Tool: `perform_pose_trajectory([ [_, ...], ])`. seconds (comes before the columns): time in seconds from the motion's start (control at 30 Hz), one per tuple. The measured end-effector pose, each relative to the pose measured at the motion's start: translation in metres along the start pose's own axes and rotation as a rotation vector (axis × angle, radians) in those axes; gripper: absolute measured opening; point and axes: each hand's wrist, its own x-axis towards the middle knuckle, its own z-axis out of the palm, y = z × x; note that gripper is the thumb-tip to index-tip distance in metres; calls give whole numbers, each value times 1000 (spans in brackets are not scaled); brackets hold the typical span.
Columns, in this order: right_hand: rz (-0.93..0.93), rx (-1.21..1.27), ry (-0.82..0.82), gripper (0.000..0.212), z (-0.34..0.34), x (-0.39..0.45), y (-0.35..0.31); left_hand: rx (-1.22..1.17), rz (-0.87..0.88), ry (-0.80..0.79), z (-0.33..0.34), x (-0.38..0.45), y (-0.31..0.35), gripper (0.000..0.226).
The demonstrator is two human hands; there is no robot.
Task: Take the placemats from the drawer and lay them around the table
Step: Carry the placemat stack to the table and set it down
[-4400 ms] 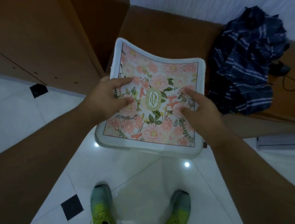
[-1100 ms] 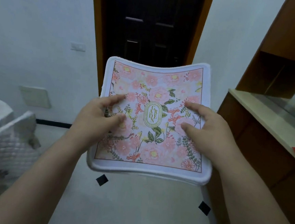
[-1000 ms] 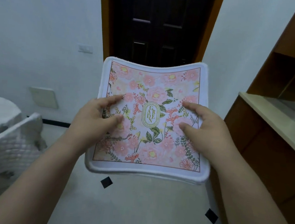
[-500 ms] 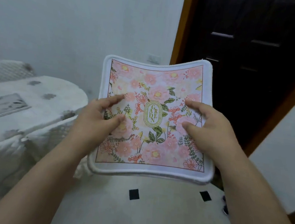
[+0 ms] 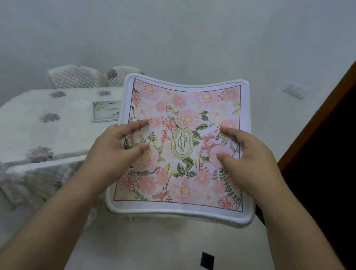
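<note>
left hand (image 5: 115, 148) gripping left edge of placemats (image 5: 182, 148), thumb and forefinger curled on top | right hand (image 5: 248, 158) gripping right edge likewise | stack held flat in mid-air above floor, top mat pink floral, white border, green "GARDEN" oval, far edge sagging | beyond-left: table (image 5: 44, 127) under flowered cloth, 1 mat (image 5: 106, 110) near its far edge

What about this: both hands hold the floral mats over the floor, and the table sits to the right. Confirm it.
Not quite. The head view shows the table to the left; a dark doorway is on the right. Both the left hand and right hand do hold the mats over the floor.
</note>
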Motion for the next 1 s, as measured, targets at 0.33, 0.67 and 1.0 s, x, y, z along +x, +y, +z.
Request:
perform_pose_trajectory([
  [0.33,-63,52,-75,58,108,121,-60,47,-54,67,-72,124,-73,47],
  [0.67,-117,61,-169,57,168,243,-55,-10,-160,125,-72,216,-102,56],
  [1.0,-260,59,-323,57,206,375,-40,-48,-248,305,-41,286,-113,58],
])
